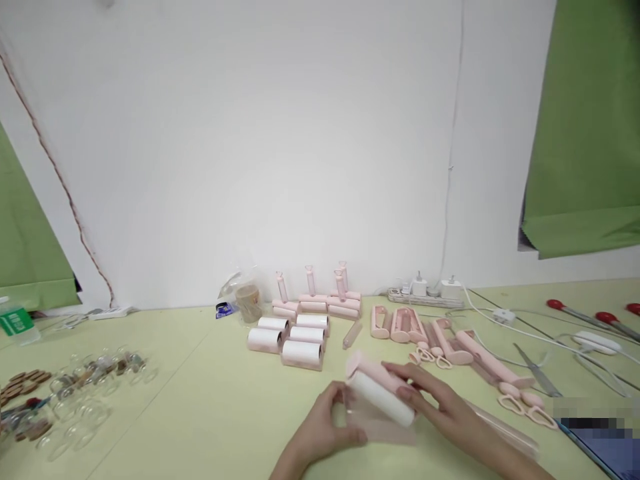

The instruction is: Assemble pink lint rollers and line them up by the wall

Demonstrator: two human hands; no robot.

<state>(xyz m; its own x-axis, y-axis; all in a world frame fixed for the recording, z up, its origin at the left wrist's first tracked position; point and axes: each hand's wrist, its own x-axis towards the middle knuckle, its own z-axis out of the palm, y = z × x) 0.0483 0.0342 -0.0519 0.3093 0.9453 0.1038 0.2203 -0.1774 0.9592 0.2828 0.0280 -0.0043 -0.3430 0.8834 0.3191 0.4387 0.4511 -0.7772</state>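
Observation:
My two hands meet over a lint roller near the front of the pale green table (200, 400). A white paper roll (381, 399) sits on a pink holder (367, 369). My right hand (440, 403) lies over the pink holder and the roll's right end, fingers curled round them. My left hand (323, 427) pinches the roll's left end and a thin clear sheet (380, 430) under it. Behind them lie several white refill rolls (295, 339), several assembled pink rollers (320, 303) and loose pink handles and frames (450, 347).
Small glass jars and brown corks (75, 393) are spread at the left. A tape roll in a clear bag (247, 300) sits by the wall. A power strip with chargers (425, 293), white cables, scissors (537, 373) and red-tipped tools (575, 312) occupy the right. A dark device (605, 443) lies bottom right.

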